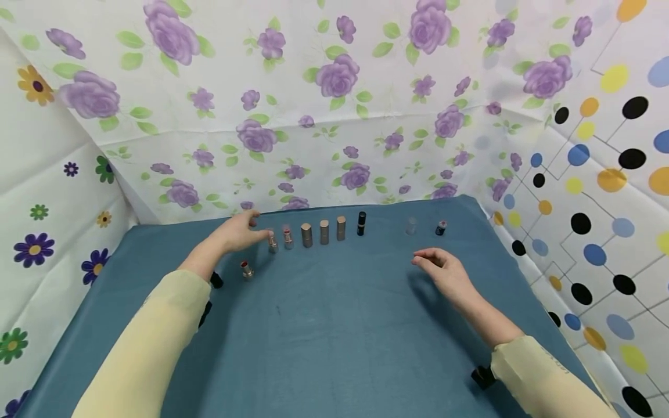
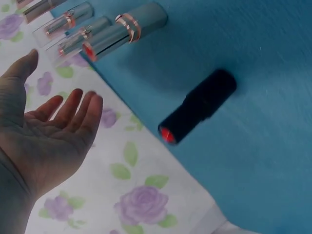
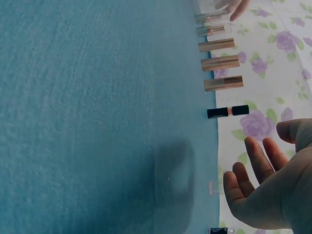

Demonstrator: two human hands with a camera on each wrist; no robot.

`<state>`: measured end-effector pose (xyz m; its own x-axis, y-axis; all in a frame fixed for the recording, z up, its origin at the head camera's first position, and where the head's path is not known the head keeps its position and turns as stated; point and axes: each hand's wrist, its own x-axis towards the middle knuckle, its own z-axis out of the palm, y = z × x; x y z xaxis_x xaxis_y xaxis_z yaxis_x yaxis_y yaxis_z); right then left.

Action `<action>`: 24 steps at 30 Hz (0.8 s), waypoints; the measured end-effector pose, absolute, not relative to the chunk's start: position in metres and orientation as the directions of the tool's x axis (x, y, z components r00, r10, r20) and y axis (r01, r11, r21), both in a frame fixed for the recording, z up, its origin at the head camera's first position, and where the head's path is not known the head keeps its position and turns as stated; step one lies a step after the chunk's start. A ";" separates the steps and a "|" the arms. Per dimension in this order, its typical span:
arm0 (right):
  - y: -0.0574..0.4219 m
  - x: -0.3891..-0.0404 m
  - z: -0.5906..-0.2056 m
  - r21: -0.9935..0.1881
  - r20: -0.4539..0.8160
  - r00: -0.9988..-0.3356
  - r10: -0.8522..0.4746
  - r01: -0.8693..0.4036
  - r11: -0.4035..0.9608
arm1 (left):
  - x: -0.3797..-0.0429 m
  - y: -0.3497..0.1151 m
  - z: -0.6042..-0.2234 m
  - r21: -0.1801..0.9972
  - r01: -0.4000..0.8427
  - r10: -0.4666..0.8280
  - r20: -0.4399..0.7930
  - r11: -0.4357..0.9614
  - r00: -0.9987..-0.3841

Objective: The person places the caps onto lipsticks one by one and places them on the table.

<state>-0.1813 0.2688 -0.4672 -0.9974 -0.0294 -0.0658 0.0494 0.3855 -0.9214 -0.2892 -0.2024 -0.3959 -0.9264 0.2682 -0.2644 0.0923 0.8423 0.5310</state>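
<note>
My left hand [image 1: 237, 232] hovers at the back left of the table, fingers spread and relaxed. Its thumb is nearest to a clear-capped lipstick [image 1: 273, 242]; whether they touch I cannot tell. Beside that stands another clear-capped lipstick [image 1: 288, 238]. Closer to me is an uncapped gold lipstick [image 1: 247, 270] with a red tip. The left wrist view also has an uncapped black lipstick [image 2: 200, 105] with a red tip. Over the right part of the table, my right hand [image 1: 444, 271] holds nothing, fingers loosely bent. A transparent cap [image 1: 411, 226] stands beyond it.
Three closed gold lipsticks [image 1: 324, 232] and a black lipstick tube [image 1: 361, 223] continue the back row. A short black item [image 1: 441, 227] with a clear top is at the far right. Flowered cloth [image 1: 334, 116] hangs behind the blue tablecloth [image 1: 334, 337].
</note>
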 end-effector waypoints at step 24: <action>0.305 -0.200 -0.448 -0.912 -0.010 -0.996 0.091 0.046 0.407 | -0.194 -0.180 -0.357 0.413 0.410 0.420 0.070 0.813 -0.905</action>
